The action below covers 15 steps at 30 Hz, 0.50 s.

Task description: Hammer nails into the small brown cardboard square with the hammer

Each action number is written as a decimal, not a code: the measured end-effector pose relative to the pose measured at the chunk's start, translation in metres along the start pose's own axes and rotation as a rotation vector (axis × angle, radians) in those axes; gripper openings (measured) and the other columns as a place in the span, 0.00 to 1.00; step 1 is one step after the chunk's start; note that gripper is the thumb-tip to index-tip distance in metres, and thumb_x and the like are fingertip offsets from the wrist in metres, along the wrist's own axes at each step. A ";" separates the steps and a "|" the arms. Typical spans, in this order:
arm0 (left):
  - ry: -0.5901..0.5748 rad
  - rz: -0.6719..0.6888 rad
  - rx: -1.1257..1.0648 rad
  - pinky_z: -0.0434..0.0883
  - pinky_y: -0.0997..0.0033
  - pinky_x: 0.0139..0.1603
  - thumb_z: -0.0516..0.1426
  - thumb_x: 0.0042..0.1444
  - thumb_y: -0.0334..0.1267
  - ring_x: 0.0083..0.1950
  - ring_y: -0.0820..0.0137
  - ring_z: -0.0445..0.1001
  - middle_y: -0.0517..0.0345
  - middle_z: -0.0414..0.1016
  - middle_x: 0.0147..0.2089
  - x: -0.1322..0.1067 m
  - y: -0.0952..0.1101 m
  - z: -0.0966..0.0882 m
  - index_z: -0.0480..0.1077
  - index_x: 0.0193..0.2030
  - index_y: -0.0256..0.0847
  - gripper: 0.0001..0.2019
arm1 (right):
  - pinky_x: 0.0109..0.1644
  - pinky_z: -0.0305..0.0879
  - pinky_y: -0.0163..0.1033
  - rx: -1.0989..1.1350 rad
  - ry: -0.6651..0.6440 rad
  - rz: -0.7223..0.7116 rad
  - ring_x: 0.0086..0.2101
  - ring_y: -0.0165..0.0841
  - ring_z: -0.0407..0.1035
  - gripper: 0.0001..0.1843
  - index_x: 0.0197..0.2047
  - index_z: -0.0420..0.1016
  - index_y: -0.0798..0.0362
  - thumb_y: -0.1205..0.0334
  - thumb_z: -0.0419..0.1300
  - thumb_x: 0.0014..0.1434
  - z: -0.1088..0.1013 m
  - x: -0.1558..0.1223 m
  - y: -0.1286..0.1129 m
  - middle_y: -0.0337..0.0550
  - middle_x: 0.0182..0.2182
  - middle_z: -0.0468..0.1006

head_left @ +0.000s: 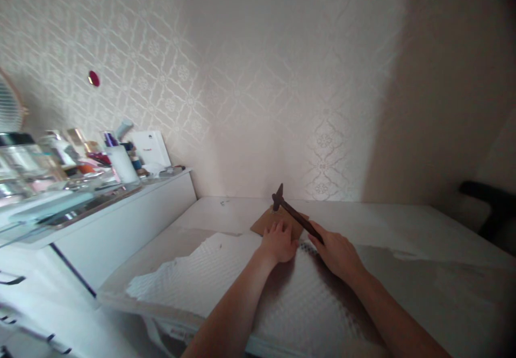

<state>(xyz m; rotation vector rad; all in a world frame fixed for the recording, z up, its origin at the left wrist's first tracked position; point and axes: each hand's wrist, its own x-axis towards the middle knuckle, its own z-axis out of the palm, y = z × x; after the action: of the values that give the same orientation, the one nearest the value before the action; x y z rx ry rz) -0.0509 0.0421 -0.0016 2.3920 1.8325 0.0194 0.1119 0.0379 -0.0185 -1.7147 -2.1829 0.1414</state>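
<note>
In the head view my right hand [334, 249] is wrapped around the handle of a dark hammer [299, 217]. The hammer's head points away from me and is at the far part of a flat brown piece [263, 222], which looks like cardboard or thin board. Whether the head touches the piece or hovers just over it, I cannot tell. My left hand [279, 243] lies on the near part of the same piece, fingers stretched out and apart. Beneath both forearms spreads a white quilted-looking sheet [189, 280] with a ragged edge.
A white table [395, 221] runs back to a patterned wall. On the left stands a white dresser [133, 223] crowded with bottles, a white box [152, 149] and other small items. A dark armrest [489, 191] shows at the right.
</note>
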 end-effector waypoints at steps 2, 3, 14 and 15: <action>-0.004 -0.007 -0.003 0.50 0.46 0.63 0.41 0.60 0.49 0.68 0.52 0.45 0.38 0.45 0.68 0.000 0.000 0.000 0.49 0.65 0.33 0.30 | 0.40 0.64 0.41 0.002 -0.002 -0.002 0.41 0.43 0.73 0.24 0.62 0.59 0.48 0.55 0.44 0.65 0.000 0.000 0.000 0.50 0.41 0.78; -0.007 -0.010 -0.001 0.49 0.46 0.63 0.41 0.60 0.49 0.68 0.52 0.44 0.39 0.45 0.68 0.000 0.000 -0.001 0.49 0.65 0.33 0.30 | 0.40 0.64 0.41 0.004 -0.005 -0.005 0.41 0.42 0.73 0.24 0.62 0.59 0.48 0.55 0.44 0.65 0.000 0.000 0.000 0.50 0.41 0.78; -0.027 -0.021 0.001 0.48 0.47 0.64 0.41 0.61 0.49 0.68 0.54 0.43 0.41 0.46 0.68 -0.001 0.003 -0.004 0.48 0.66 0.35 0.30 | 0.41 0.63 0.40 0.020 -0.005 -0.027 0.41 0.41 0.72 0.23 0.62 0.59 0.48 0.56 0.45 0.65 0.000 0.000 0.000 0.49 0.40 0.78; -0.028 -0.022 0.000 0.48 0.47 0.64 0.41 0.61 0.50 0.68 0.54 0.43 0.41 0.45 0.68 -0.001 0.003 -0.003 0.48 0.66 0.35 0.30 | 0.41 0.63 0.40 0.015 -0.005 -0.020 0.41 0.41 0.72 0.24 0.62 0.59 0.48 0.56 0.46 0.64 0.000 0.000 0.000 0.50 0.40 0.78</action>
<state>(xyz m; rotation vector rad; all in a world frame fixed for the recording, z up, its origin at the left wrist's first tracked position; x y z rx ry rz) -0.0488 0.0405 0.0021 2.3595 1.8466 -0.0163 0.1122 0.0380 -0.0182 -1.6851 -2.1965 0.1569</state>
